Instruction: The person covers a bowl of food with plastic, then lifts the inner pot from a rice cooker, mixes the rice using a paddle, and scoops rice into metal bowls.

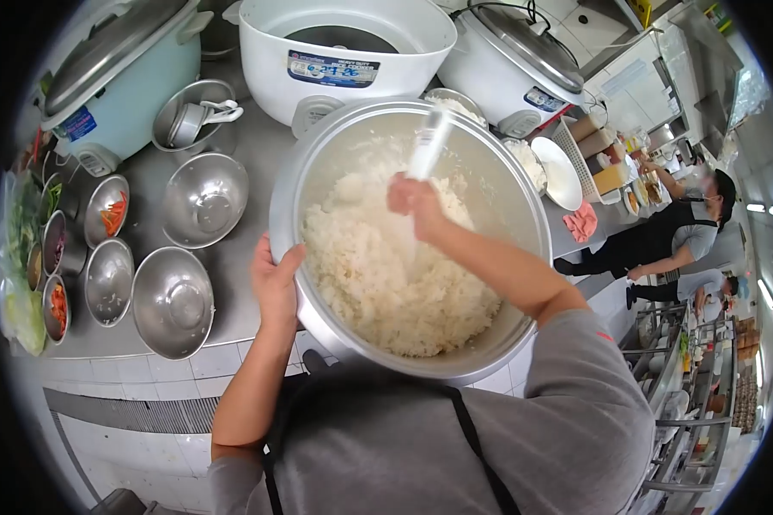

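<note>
A large round metal pot [284,215] holds a big mound of white rice [386,257] and is tilted towards me at the counter's front edge. My left hand [277,279] grips the pot's left rim, with the thumb over the edge. Above the rice, my right hand [416,204] is closed round a white paddle [429,142]. One end of the paddle points up and away towards the far rim; its other end is blurred and seems to be down in the rice.
White rice cookers [266,60] stand behind the pot. Steel bowls [173,302] and small bowls of cut vegetables [112,215] sit at left. A pink cloth [581,222] and a white bowl [558,174] lie at right. Two people [678,232] stand farther right.
</note>
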### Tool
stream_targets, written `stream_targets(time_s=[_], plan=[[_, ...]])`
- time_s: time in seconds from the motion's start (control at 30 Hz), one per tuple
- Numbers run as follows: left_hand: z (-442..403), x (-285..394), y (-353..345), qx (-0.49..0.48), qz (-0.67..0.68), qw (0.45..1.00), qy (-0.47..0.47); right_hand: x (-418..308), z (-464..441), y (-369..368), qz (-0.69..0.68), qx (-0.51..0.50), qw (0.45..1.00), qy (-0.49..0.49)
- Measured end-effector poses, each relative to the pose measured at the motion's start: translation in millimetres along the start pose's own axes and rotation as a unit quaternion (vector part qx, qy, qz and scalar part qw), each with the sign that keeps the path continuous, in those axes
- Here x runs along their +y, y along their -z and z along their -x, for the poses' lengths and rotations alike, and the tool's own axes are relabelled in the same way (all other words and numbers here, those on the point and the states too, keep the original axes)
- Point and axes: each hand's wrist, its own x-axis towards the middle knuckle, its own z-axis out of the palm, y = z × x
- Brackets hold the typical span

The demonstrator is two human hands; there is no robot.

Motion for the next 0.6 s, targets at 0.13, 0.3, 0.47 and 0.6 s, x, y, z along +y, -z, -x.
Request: stream_targets(time_s=[0.13,0.3,0.47,0.6], plan=[[-0.1,-0.3,1.5,-0.002,-0.011,1.0,0.007,2.4,22.4,-63.6,0.327,-0.048,0.944,0.02],[-3.3,0.1,4.2,-0.017,-0.001,1.0,0.018,-105.8,22.4,-37.5,0.327,-0.061,0.941,0.067],[-3.8,-0.7,3.0,-0.025,0.002,1.0,0.011,-146.1,43.2,-11.9,0.213,0.117,0.883,0.402],[-3.0,3.6,-0.7,-0.022,0.002,1.0,0.011,-177.0,59.4,27.6,0.604,0.137,0.689,0.375]])
